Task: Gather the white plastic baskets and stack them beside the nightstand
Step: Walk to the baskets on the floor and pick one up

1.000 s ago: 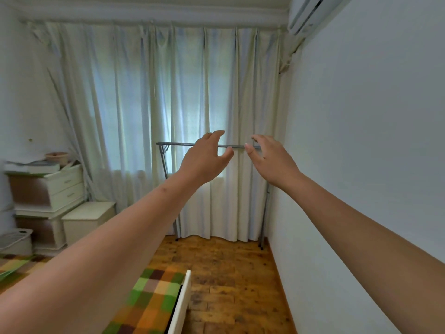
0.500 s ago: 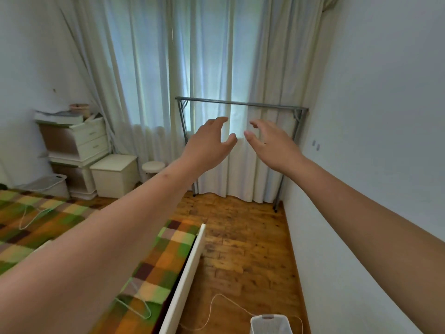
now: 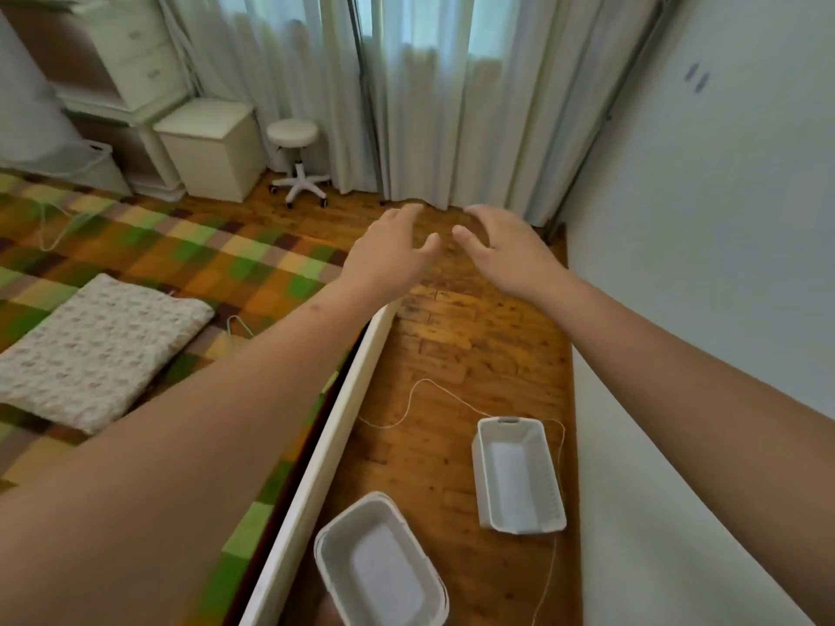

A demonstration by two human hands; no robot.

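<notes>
left hand [image 3: 392,257], right hand [image 3: 508,257] empty, fingers loose. rounded white basket [image 3: 379,567] and rectangular white basket [image 3: 517,476] on floor [image 3: 474,350] right of bed frame [image 3: 336,429]. cord [image 3: 420,380] runs by the rectangular one, may snag when i lift.

I counted by kind. Baskets plainly seen, two: near basket [image 3: 382,569], far basket [image 3: 519,476]. Hands, two, both mine: left hand [image 3: 388,257], right hand [image 3: 510,257]. Stool [image 3: 293,133], one. Pillow [image 3: 97,350], one. Bed [image 3: 180,255], one. Cabinet [image 3: 212,151], one. Cord [image 3: 452,398], one.
</notes>
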